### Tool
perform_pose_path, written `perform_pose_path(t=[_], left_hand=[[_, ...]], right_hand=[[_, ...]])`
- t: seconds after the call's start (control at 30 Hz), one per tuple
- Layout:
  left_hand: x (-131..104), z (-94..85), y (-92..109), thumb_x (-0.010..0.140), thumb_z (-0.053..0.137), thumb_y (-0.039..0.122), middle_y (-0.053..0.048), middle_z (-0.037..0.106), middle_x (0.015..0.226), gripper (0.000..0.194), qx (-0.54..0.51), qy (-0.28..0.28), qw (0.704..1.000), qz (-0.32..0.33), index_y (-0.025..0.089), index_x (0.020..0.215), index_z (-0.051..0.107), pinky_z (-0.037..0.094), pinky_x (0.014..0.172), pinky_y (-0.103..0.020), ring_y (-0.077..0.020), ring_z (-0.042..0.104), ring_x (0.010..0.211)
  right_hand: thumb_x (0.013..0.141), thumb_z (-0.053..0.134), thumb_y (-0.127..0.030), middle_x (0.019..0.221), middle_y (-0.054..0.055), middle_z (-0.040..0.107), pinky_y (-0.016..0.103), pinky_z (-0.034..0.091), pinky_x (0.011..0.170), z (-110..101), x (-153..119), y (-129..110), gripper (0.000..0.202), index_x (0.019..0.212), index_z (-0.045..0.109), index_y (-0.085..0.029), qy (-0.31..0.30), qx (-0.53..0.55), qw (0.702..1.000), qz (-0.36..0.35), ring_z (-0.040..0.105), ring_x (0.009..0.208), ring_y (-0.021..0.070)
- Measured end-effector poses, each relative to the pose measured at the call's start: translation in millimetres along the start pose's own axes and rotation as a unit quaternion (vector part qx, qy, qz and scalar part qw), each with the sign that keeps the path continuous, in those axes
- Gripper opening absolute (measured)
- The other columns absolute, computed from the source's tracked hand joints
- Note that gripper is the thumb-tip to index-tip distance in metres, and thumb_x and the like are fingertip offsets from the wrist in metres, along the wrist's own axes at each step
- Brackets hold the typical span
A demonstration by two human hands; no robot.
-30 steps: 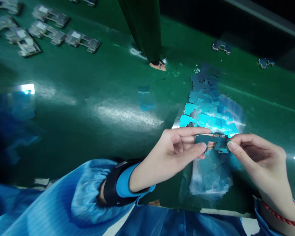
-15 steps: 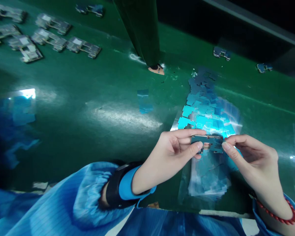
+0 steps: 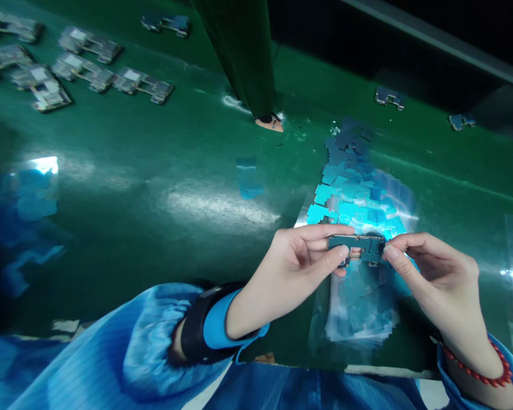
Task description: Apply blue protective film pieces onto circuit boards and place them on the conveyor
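Note:
A small dark circuit board [image 3: 373,246] with a gap in its middle is held nearly level above a pile of cut-out blue film pieces [image 3: 346,193]. My left hand [image 3: 297,262] grips the board's left end, thumb on its face and fingers along the back and top edge. At the right end, my right hand [image 3: 442,279] has thumb and forefinger pinched together at the board's corner. Whether a thin film lies between those fingertips cannot be made out. Under the board, clear film sheets [image 3: 359,324] are stacked on the green mat [image 3: 188,250].
Several circuit boards [image 3: 143,84] lie at the upper left. More boards [image 3: 389,98] show at the upper right. A dark green post [image 3: 248,62] stands in the middle back. A blue film scrap [image 3: 248,177] lies left of the pile.
The board's face has tilted slightly, and its right part looks darker with more detail showing. Both hands keep their hold. The view has shifted a little.

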State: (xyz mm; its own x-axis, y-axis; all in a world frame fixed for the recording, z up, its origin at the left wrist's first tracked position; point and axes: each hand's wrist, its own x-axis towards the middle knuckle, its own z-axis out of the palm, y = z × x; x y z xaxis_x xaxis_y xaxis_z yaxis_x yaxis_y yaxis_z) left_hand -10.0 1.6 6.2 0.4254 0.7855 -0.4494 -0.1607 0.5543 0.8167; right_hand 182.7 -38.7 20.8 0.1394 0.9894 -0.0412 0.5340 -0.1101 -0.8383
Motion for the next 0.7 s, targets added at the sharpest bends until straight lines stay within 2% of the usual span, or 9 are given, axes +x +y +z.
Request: perform_pose_path(t=[0.17,0.37,0.7], left_hand=[[-0.1,-1.0,-0.8,0.079,0.070,0.020,-0.005,0.078,0.085,0.026,0.003,0.001,1.000,0.004,0.013,0.104,0.069,0.063,0.066,-0.026,-0.0200,0.075,0.076],[0.0,-2.5,-4.1,0.078,0.071,0.023,-0.004,0.078,0.083,0.029,0.013,0.005,1.000,0.009,0.013,0.105,0.069,0.062,0.065,-0.023,-0.0142,0.072,0.062],[-0.7,-1.8,-2.3,0.078,0.071,0.021,-0.005,0.078,0.084,0.028,-0.001,0.000,1.000,0.018,0.011,0.105,0.069,0.062,0.065,-0.021,-0.0136,0.072,0.064]], right_hand=[[0.082,0.070,-0.023,0.072,-0.001,0.068,0.022,0.053,0.062,-0.6,-0.6,1.7,0.006,0.077,0.068,-0.022,-0.005,-0.006,1.000,0.000,0.063,0.064,0.0128],[0.082,0.070,-0.024,0.071,0.000,0.067,0.023,0.054,0.062,-1.1,0.1,2.5,0.007,0.076,0.068,-0.021,0.002,-0.003,1.000,0.001,0.063,0.064,0.0135],[0.079,0.072,-0.021,0.075,-0.002,0.070,0.019,0.057,0.069,-1.1,-1.0,1.0,0.003,0.081,0.071,-0.023,0.030,0.017,0.999,0.008,0.067,0.069,0.0120]])
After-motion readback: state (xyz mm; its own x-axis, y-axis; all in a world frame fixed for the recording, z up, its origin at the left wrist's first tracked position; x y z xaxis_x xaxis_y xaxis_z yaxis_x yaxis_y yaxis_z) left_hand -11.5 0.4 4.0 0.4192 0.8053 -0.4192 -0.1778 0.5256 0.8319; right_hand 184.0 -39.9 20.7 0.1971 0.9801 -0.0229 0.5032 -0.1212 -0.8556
